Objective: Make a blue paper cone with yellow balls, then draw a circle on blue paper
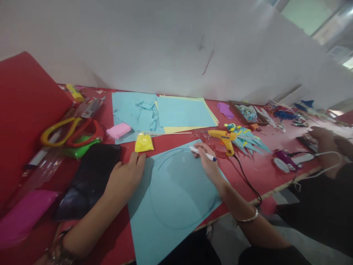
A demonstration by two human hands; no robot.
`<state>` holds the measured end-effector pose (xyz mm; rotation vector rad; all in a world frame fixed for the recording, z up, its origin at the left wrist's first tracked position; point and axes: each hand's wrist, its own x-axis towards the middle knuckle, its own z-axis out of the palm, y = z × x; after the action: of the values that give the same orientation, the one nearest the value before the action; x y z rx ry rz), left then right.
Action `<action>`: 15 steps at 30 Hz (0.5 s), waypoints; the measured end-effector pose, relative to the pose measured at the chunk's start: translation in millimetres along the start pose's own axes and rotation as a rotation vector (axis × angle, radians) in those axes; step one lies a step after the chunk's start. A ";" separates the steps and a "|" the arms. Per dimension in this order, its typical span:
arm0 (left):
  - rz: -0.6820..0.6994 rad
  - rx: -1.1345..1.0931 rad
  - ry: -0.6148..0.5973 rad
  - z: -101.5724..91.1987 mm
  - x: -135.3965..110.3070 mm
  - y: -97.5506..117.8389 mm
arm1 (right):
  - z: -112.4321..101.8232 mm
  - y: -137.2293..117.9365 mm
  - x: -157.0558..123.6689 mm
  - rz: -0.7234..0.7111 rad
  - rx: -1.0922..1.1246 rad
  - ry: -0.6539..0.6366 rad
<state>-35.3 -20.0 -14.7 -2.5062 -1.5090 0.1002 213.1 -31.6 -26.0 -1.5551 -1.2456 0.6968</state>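
A sheet of light blue paper (176, 206) lies in front of me with a large, thin, rounded outline drawn on it. My right hand (206, 158) grips a white marker with a dark blue cap end (202, 153), its tip at the upper part of the outline. Resting at the sheet's upper left edge, my left hand (125, 180) holds nothing, its fingers slightly bent and apart. A small yellow packet (144, 142) sits just beyond those fingertips. Partly under my left forearm is a dark flat phone-like object (88, 180).
Scissors (70, 134), a pink packet (119, 130) and a magenta packet (26, 217) lie left. Blue sheets (184, 112) with cut scraps lie behind. A yellow glue gun (224, 138) with a cord is right, near another person's hand (321, 138).
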 end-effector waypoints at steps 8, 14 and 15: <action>-0.003 -0.074 -0.014 -1.7 -0.2 -0.5 | 44.3 -31.4 -6.6 0.007 0.105 -0.206; 0.008 -0.033 -0.008 1.0 -1.7 -0.1 | 83.4 -38.2 -4.2 -0.093 0.087 -0.327; 0.008 -0.033 -0.013 1.1 -1.9 0.1 | 85.6 -37.1 -3.8 -0.108 0.066 -0.336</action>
<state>-36.3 -21.6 -15.9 -2.5421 -1.5179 0.0937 123.2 -6.8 -22.1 -1.3414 -1.5246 0.9453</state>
